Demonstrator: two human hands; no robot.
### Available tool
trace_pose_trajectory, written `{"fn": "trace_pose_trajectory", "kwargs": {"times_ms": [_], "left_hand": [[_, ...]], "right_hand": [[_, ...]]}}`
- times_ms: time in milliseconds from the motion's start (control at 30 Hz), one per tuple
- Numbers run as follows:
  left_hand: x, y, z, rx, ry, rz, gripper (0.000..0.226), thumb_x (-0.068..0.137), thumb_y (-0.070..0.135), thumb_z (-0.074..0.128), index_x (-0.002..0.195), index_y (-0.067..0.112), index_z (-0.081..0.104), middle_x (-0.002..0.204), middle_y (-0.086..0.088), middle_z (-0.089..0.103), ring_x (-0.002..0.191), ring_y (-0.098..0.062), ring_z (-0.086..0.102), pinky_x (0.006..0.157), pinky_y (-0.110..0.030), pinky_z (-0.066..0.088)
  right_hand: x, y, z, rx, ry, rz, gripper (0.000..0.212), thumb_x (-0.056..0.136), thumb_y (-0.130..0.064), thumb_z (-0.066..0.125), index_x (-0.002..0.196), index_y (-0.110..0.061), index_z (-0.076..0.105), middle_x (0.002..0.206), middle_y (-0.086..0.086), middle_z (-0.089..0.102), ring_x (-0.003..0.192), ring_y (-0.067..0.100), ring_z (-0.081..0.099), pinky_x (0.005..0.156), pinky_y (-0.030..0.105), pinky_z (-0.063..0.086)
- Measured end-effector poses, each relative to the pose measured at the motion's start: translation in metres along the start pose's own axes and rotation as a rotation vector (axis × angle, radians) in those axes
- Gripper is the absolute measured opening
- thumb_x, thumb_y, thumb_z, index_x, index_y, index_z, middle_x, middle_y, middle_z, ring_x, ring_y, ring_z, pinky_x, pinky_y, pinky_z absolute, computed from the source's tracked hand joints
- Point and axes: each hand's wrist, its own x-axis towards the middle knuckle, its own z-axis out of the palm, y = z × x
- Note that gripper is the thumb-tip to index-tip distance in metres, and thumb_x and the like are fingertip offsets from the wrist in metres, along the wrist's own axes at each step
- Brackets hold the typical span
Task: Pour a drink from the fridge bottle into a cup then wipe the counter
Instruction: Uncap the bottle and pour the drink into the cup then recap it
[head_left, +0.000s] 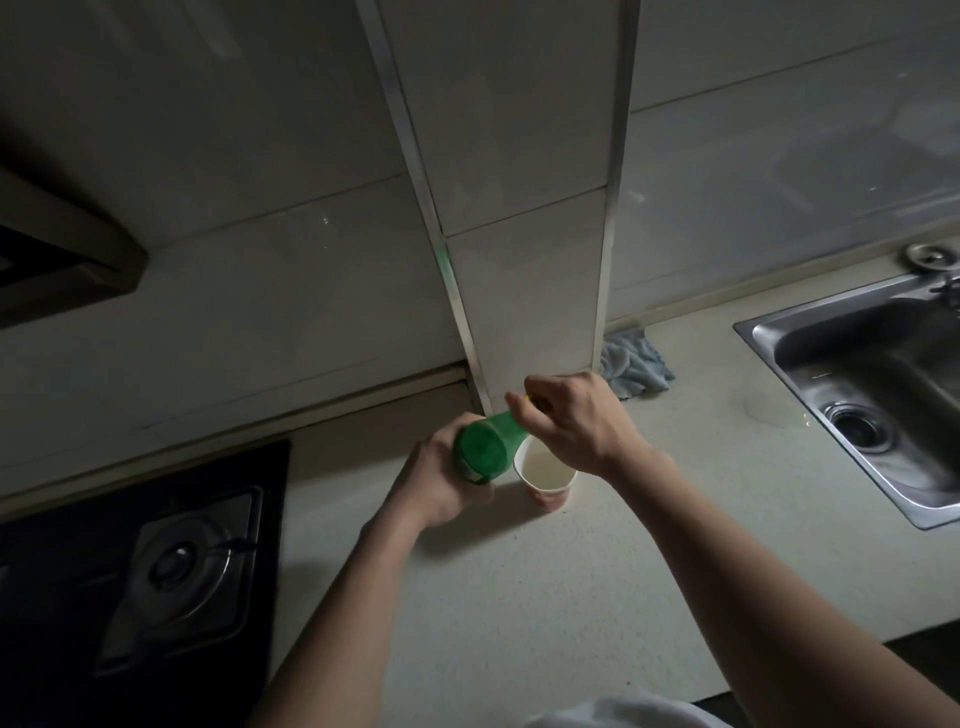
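Black glass gas hob (78, 597) w/ one burner (179, 564) at lower left, dark range hood (62, 260) above it. Steel sink (841, 332) at right w/ round drain (857, 426) in the basin, round metal cap (930, 255) just behind its rim. White tiled wall (260, 260) at back, tiled column (519, 208) w/ metal trim (415, 156) in the middle.

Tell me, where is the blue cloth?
In the head view, the blue cloth lies crumpled at the back of the counter, just right of the tiled pillar and left of the sink.
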Motion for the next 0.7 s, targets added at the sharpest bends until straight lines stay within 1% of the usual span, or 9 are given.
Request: {"fn": "trace_pose_trajectory", "kwargs": {"times_ms": [100,167,233,300,400,500,600,667,700], "left_hand": [[-0.003,0.007,0.008,0.15,0.214,-0.006,0.062,0.063,0.013,0.085,0.114,0.034,0.057,0.106,0.009,0.067,0.097,-0.017,0.059,0.082,-0.034,0.049],[-0.001,0.005,0.006,0.267,0.308,0.033,0.068,0.059,0.013,0.088,0.117,0.032,0.057,0.11,0.006,0.066,0.101,-0.021,0.057,0.086,-0.038,0.046],[0.002,0.001,-0.004,0.21,0.25,0.047,0.068,0.056,0.012,0.087,0.113,0.035,0.058,0.107,0.008,0.066,0.099,-0.02,0.059,0.084,-0.037,0.048],[0.004,0.0,-0.016,0.067,0.127,0.04,0.065,0.054,0.009,0.083,0.108,0.037,0.058,0.101,0.013,0.067,0.095,-0.016,0.062,0.081,-0.032,0.051],[0.005,0.003,-0.021,-0.002,-0.048,0.01,0.061,0.055,0.015,0.08,0.105,0.042,0.059,0.099,0.015,0.067,0.094,-0.012,0.063,0.082,-0.034,0.054],[0.006,0.001,-0.013,-0.036,-0.07,0.008,0.059,0.052,0.025,0.077,0.104,0.046,0.058,0.096,0.016,0.068,0.092,-0.015,0.064,0.084,-0.041,0.055],[0.001,0.006,-0.003,0.026,0.018,0.03,0.059,0.06,0.018,0.082,0.108,0.04,0.055,0.099,0.013,0.068,0.092,-0.016,0.064,0.082,-0.038,0.055],[0.0,0.01,0.003,0.148,0.169,0.034,0.063,0.062,0.015,0.084,0.114,0.037,0.055,0.108,0.009,0.068,0.098,-0.017,0.061,0.084,-0.036,0.052],[0.001,0.01,0.003,0.199,0.224,0.059,0.065,0.061,0.015,0.085,0.116,0.035,0.056,0.11,0.008,0.068,0.1,-0.018,0.06,0.085,-0.037,0.05]], "right_hand": [[0.005,-0.001,0.003,0.016,-0.033,0.222,0.059,0.099,-0.051,0.037,0.056,-0.015,0.055,0.047,0.005,0.05,0.042,0.022,0.05,0.045,0.039,0.044],[0.004,0.0,0.005,-0.012,-0.085,0.288,0.066,0.099,-0.058,0.03,0.061,-0.013,0.06,0.051,0.007,0.055,0.047,0.024,0.055,0.05,0.039,0.048],[0.001,0.0,0.003,-0.03,-0.082,0.233,0.071,0.094,-0.07,0.021,0.067,-0.016,0.059,0.054,0.002,0.054,0.047,0.017,0.052,0.048,0.035,0.045],[-0.001,-0.002,-0.002,-0.027,-0.085,0.118,0.065,0.091,-0.074,0.022,0.073,-0.02,0.053,0.057,-0.004,0.051,0.048,0.013,0.048,0.047,0.033,0.039],[0.002,-0.011,-0.008,-0.041,-0.106,-0.02,0.054,0.091,-0.071,0.027,0.078,-0.023,0.046,0.061,-0.008,0.047,0.049,0.01,0.045,0.048,0.031,0.038],[0.003,-0.014,-0.007,-0.091,-0.031,-0.06,0.051,0.095,-0.063,0.028,0.066,-0.023,0.04,0.053,-0.007,0.038,0.044,0.016,0.04,0.044,0.033,0.034],[0.004,-0.009,-0.002,-0.165,0.027,0.136,0.064,0.094,-0.062,0.025,0.052,-0.016,0.038,0.043,-0.002,0.038,0.037,0.018,0.041,0.042,0.027,0.027],[0.005,-0.006,0.001,-0.167,0.014,0.319,0.071,0.09,-0.065,0.022,0.049,-0.011,0.04,0.044,0.004,0.044,0.041,0.023,0.047,0.042,0.026,0.029],[0.004,-0.004,0.003,-0.158,0.001,0.358,0.073,0.088,-0.069,0.02,0.05,-0.01,0.042,0.046,0.006,0.047,0.043,0.025,0.049,0.043,0.027,0.034]]}}
